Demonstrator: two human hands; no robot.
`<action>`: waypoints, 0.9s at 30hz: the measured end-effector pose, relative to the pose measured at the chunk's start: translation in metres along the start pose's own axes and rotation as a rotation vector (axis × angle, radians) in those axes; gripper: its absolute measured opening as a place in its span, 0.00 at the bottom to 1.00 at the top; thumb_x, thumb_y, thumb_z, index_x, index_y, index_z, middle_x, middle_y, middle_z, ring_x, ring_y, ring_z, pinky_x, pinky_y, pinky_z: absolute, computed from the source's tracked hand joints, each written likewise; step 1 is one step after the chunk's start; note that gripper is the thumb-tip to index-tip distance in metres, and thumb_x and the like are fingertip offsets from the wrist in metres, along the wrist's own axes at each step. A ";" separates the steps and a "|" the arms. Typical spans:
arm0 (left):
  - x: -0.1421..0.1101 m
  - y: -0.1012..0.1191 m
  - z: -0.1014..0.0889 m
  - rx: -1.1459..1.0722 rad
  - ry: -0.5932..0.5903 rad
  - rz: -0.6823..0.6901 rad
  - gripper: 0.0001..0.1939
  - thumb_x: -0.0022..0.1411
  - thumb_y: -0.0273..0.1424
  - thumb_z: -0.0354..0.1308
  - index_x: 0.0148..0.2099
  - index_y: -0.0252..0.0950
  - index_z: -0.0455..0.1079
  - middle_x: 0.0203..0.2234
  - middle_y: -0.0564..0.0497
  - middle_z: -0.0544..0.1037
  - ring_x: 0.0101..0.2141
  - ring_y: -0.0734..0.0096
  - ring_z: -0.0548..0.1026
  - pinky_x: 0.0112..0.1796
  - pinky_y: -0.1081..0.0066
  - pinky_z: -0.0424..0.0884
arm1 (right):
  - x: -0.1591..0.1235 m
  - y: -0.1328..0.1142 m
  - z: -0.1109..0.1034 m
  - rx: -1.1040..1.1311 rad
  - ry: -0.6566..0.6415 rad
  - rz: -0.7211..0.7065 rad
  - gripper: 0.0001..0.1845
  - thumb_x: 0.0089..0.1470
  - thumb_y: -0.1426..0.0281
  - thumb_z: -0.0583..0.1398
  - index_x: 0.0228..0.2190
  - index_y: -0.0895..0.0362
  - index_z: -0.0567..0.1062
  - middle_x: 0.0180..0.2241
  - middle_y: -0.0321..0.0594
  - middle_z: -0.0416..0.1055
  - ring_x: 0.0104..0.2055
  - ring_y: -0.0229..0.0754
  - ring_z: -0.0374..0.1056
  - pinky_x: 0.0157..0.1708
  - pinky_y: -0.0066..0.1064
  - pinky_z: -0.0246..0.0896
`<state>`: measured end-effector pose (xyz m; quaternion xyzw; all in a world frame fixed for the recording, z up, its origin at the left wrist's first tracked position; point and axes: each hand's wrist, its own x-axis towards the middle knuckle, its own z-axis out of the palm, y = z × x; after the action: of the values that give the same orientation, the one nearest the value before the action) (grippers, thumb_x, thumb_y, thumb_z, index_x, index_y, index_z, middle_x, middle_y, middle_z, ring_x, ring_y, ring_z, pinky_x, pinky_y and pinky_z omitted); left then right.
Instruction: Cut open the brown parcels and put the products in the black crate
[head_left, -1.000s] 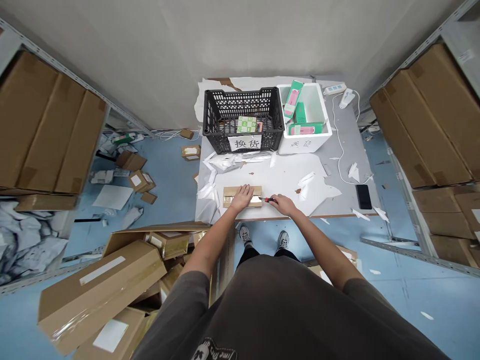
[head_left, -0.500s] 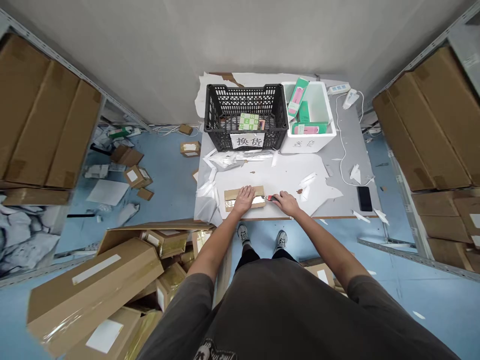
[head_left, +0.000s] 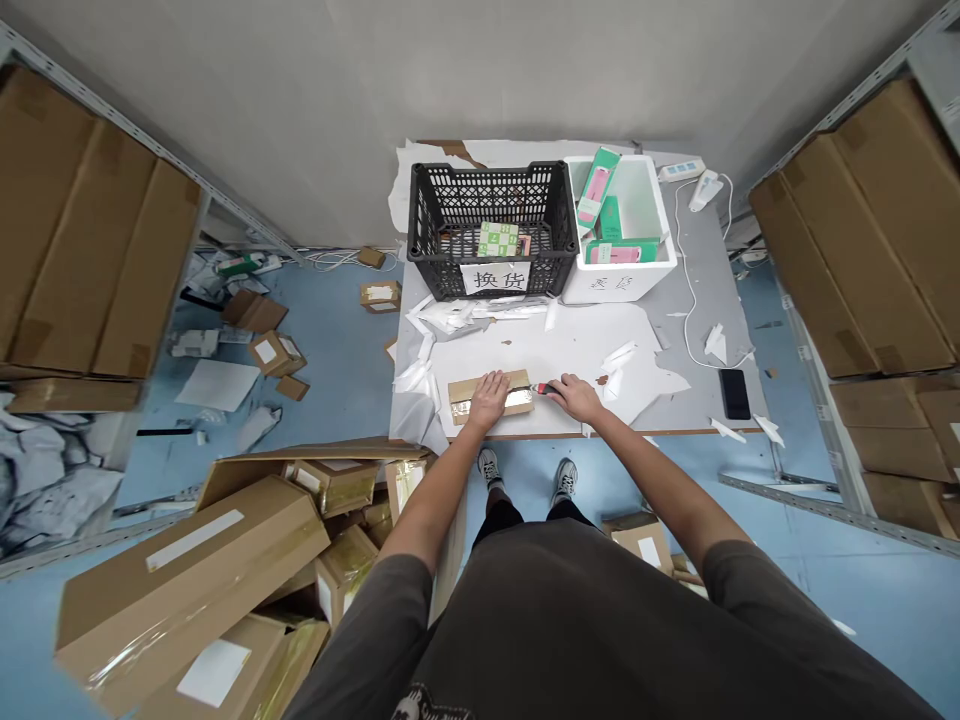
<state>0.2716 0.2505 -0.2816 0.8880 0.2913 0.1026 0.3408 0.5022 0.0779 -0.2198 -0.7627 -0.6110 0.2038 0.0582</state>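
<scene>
A small, long cardboard box (head_left: pixel 458 392) with a shiny taped white label lies near the table's front edge. My left hand (head_left: pixel 489 398) rests flat across its middle, fingers stretched toward the far side and partly covering it. A dark line runs lengthwise along the box's top to the right of this hand. At the right end is a red and black utility knife (head_left: pixel 551 388), its tip pointing left at the box's edge. My right hand (head_left: pixel 580 399) is closed around the knife's handle. Whether the blade touches the cardboard is too small to tell.
Behind the box stand a black plastic crate (head_left: pixel 491 262) and a white foam box (head_left: pixel 616 290) holding green and pink packages. Paper scraps (head_left: pixel 619 357) and a phone (head_left: pixel 734 394) lie to the right. A large carton of parcels (head_left: pixel 195 580) stands at lower left.
My right hand and the utility knife have shifted slightly right and away from me, toward the box's end. My left hand and the box have stayed in place.
</scene>
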 end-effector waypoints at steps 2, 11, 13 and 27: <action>0.000 0.001 0.000 -0.007 0.000 -0.008 0.24 0.78 0.38 0.49 0.69 0.37 0.71 0.68 0.37 0.71 0.72 0.49 0.63 0.73 0.40 0.51 | 0.003 0.002 0.002 0.027 0.013 0.006 0.22 0.75 0.55 0.52 0.55 0.52 0.78 0.45 0.51 0.73 0.47 0.54 0.65 0.41 0.38 0.56; -0.004 0.020 -0.010 0.067 -0.039 -0.015 0.25 0.79 0.39 0.47 0.70 0.38 0.69 0.71 0.38 0.67 0.74 0.51 0.56 0.73 0.43 0.50 | -0.035 0.008 0.014 0.350 0.165 0.254 0.20 0.69 0.53 0.55 0.51 0.51 0.77 0.45 0.48 0.75 0.45 0.53 0.69 0.40 0.38 0.61; -0.001 0.031 -0.016 0.136 -0.042 -0.048 0.26 0.79 0.39 0.47 0.71 0.38 0.69 0.71 0.38 0.67 0.74 0.49 0.55 0.72 0.44 0.51 | -0.047 -0.010 0.027 0.564 0.239 0.439 0.22 0.67 0.49 0.55 0.50 0.51 0.75 0.41 0.43 0.76 0.40 0.50 0.71 0.38 0.36 0.62; -0.071 0.035 -0.088 0.484 -0.320 -0.199 0.53 0.59 0.60 0.66 0.78 0.47 0.56 0.78 0.39 0.48 0.73 0.34 0.53 0.66 0.43 0.56 | 0.067 -0.112 0.074 1.007 0.353 0.745 0.15 0.53 0.55 0.61 0.33 0.48 0.62 0.32 0.34 0.75 0.34 0.47 0.74 0.36 0.33 0.66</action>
<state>0.1964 0.2358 -0.1909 0.9153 0.3355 -0.1449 0.1694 0.3840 0.1572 -0.2654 -0.8249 -0.1167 0.3434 0.4336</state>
